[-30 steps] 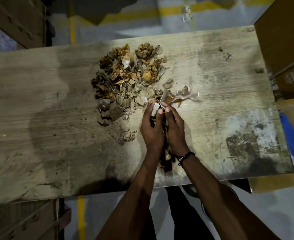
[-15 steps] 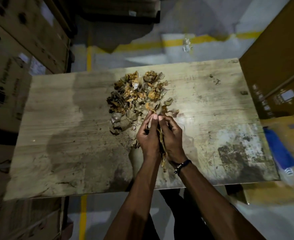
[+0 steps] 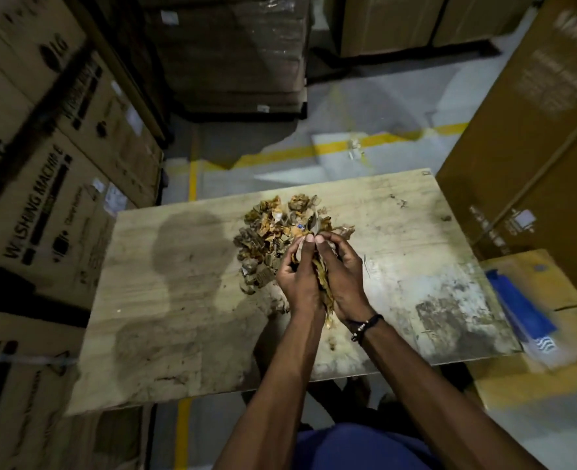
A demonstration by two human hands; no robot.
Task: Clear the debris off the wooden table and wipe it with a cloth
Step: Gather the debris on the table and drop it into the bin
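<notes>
Debris (image 3: pixel 273 228) heaped mid-desk (image 3: pixel 178 300), far side. Left hand (image 3: pixel 297 283) and right hand (image 3: pixel 343 279) cupped palm to palm around a scooped handful (image 3: pixel 321 283), likely so scraps don't spill. Blue cloth (image 3: pixel 521 310) waits on a box (image 3: pixel 551 374) at right, unused.

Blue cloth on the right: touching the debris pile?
Apart. The head view shows the blue cloth off the wooden table on a cardboard box, with bare tabletop between it and the debris pile.

debris pile (image 3: pixel 273 239) mid-table (image 3: pixel 178 300) | both hands just right of pile | boxes (image 3: pixel 42 205) left of table
</notes>
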